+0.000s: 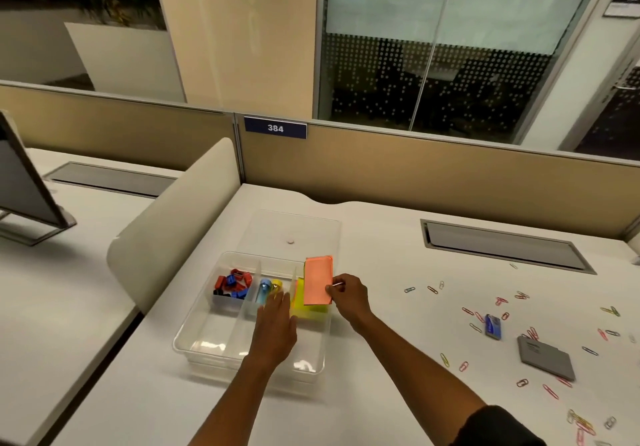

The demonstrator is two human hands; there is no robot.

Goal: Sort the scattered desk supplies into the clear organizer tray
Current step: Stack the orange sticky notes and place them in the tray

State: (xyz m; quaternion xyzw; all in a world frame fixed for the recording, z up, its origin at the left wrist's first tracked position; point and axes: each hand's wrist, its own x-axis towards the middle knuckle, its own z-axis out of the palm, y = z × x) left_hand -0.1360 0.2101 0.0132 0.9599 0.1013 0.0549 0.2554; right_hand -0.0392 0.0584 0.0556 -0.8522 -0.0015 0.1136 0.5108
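Two hands work at the clear plastic organizer tray (pixel 194 341) on the white desk (pixel 381 272); the right hand (pixel 348 297) pinches the near edge of an orange pad of sticky notes (pixel 318 280), held above the tray's right compartment over a yellow-green pad (pixel 306 307) already lying there; the left hand (pixel 275 327) hovers over the tray with fingers straight and relaxed, holding nothing. The risk, as I judge it: the pinch is at one corner only, so the orange pad could tip and land on the divider or outside the tray's rim; many coloured paper clips (pixel 502 301) are scattered well apart to the right. The orange pad looks flat, rectangular, with neat edges.
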